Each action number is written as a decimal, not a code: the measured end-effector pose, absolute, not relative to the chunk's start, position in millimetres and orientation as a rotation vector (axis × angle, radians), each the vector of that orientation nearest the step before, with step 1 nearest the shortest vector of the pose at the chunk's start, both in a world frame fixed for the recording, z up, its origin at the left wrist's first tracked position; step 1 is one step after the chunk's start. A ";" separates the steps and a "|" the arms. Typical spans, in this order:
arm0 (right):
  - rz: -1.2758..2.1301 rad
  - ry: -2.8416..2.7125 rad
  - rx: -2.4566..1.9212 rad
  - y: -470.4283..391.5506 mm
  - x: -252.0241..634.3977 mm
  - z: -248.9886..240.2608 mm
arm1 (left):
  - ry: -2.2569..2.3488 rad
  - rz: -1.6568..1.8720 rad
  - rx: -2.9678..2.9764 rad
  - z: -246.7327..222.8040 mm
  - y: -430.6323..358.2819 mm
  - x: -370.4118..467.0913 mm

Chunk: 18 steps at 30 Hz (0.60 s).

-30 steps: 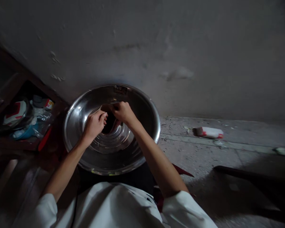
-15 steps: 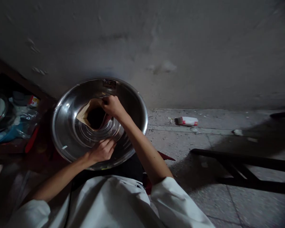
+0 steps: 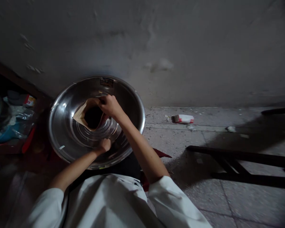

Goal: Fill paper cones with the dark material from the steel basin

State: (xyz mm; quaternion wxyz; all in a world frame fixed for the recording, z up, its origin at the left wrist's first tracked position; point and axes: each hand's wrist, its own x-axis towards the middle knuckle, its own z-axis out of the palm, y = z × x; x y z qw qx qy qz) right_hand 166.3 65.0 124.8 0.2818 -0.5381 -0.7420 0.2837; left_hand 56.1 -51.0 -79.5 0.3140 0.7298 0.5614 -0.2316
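Note:
A large shiny metal basin (image 3: pixel 58 134) stands in front of me. Inside it is a brown paper bag (image 3: pixel 79 115), its mouth gaping toward me and its interior dark. My right hand (image 3: pixel 110 106) is closed on the bag's upper right edge. Lower in the basin, nearer my body, my left hand (image 3: pixel 104 146) is curled with its knuckles up, apart from the bag. Its fingertips are hidden, and whether it holds anything does not show.
A grey wall (image 3: pixel 192 63) rises behind the basin. At left, plastic bags (image 3: pixel 22 115) and other items lie on a dark surface. To the right, a crumpled white-and-red carton (image 3: pixel 184 119) lies on the floor, with a dark-framed piece of furniture (image 3: pixel 228 155) nearer me.
My left hand has curled up and turned, staying low in the basin. My right hand keeps hold of the bag's edge. The whole view has shifted slightly.

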 end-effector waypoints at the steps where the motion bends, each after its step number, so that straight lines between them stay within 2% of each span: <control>1: 0.755 -1.990 -1.434 65.1 166.3 123.8 | 1.469 -0.600 1.945 -81.4 -54.6 56.3; 13: 0.779 -1.971 -1.418 63.9 166.0 123.5 | 1.342 -0.407 2.034 -53.5 -49.4 42.3; 16: 0.788 -1.968 -1.421 63.2 167.2 123.1 | 1.381 -0.283 2.030 -24.9 -54.4 41.1; 18: 0.813 -1.969 -1.403 63.1 168.3 123.1 | 1.398 -0.167 2.037 10.6 -63.4 34.6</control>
